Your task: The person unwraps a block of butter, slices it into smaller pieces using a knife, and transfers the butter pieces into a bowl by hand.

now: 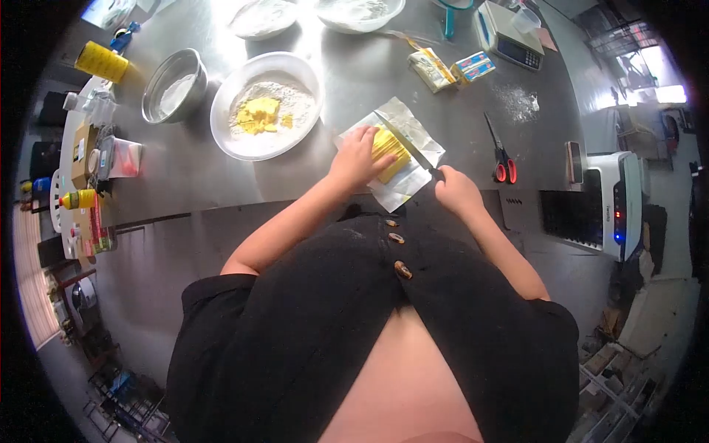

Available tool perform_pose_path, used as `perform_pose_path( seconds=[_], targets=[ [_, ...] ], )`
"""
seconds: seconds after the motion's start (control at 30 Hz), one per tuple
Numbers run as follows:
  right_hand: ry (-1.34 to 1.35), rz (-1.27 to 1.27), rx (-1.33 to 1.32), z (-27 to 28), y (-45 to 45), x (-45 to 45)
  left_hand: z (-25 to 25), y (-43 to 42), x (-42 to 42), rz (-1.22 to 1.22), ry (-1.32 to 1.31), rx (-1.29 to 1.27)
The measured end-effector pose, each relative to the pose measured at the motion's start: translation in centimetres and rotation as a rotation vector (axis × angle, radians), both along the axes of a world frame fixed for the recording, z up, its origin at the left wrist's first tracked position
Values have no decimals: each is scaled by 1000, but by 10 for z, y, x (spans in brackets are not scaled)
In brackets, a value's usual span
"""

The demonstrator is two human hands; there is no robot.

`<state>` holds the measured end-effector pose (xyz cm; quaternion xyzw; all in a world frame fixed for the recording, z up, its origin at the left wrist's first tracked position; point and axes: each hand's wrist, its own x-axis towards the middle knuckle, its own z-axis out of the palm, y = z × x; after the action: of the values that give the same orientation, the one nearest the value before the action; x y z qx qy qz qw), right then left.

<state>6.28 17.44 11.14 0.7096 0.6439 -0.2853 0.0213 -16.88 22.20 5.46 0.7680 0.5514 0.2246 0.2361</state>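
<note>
A yellow block of butter (391,152), scored with several thin cuts, lies on its opened paper wrapper (399,111) close to the table's front edge. My left hand (357,157) steadies the block from its left side, fingers at the far end and thumb at the near end. In my right hand (457,193) is the dark handle of a long knife (405,139). Its blade slants up and leftward along the block's right side; whether it touches the butter I cannot tell. Left of my hands, a white bowl (219,122) holds flour with yellow butter pieces (260,114) on top.
On the steel table (354,66) stand a metal bowl (153,92), bowls of white powder (263,16) at the back, wrapped butter packs (431,70), and a scale (509,37). Red-handled scissors (504,166) and a phone (574,162) lie to the right.
</note>
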Motion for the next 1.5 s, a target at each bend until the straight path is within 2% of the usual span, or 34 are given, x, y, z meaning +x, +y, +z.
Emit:
perform_pose_path(
  seconds=[0.03, 0.17, 0.47, 0.7, 0.97, 1.07, 1.27, 1.5],
  targets=[
    [8, -2, 8, -2, -2, 1, -8, -1, 8, 12, 64, -78],
    [-6, -3, -59, 3, -1, 1, -26, -4, 23, 13, 229, -26],
    [-11, 49, -81, 6, 5, -1, -46, -11, 26, 60, 173, 25],
    [-110, 101, -256, 24, 30, -10, -49, -12, 27, 68, 139, 19],
    [-133, 182, -338, 8, 45, -12, -50, -10, 27, 74, 104, 63],
    [-117, 176, -332, -8, 47, -13, -51, -8, 26, 66, 103, 25],
    [-46, 163, -155, -49, 29, -7, -47, -9, 27, 67, 95, 2],
    [-45, 136, -55, -38, 17, -12, -48, -11, 27, 80, 95, -4]
  ],
)
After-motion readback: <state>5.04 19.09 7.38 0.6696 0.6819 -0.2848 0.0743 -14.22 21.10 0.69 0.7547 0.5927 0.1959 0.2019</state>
